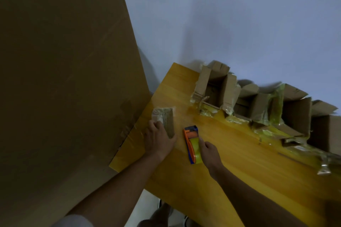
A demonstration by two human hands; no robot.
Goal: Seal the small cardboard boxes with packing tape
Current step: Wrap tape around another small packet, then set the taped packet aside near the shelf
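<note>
Small cardboard box: 1 unit, closed, glossy tape over its top, on the yellow wooden table near the table's left edge. Left hand rests on its near side, fingers curled over the near corner and gripping it.

Tape dispenser: orange and blue frame, yellowish roll of packing tape mounted in it, lying on the table just right of the box. Right hand lies against the roll's right side, fingers curled onto it; how firm the hold is cannot be told.

Open cardboard boxes: a row along the table's far edge, against the pale wall, flaps up, interiors dark. Exact count uncertain owing to blur. Crumpled strips of clear tape cling to their flaps and trail onto the table in front.

Large cardboard sheet: brown, upright, filling the left of the view, its lower edge beside the table's left side, patches of tape low on it.

Forearms: both bare, reaching in from below; a white sleeve shows on the left arm at the bottom edge.
</note>
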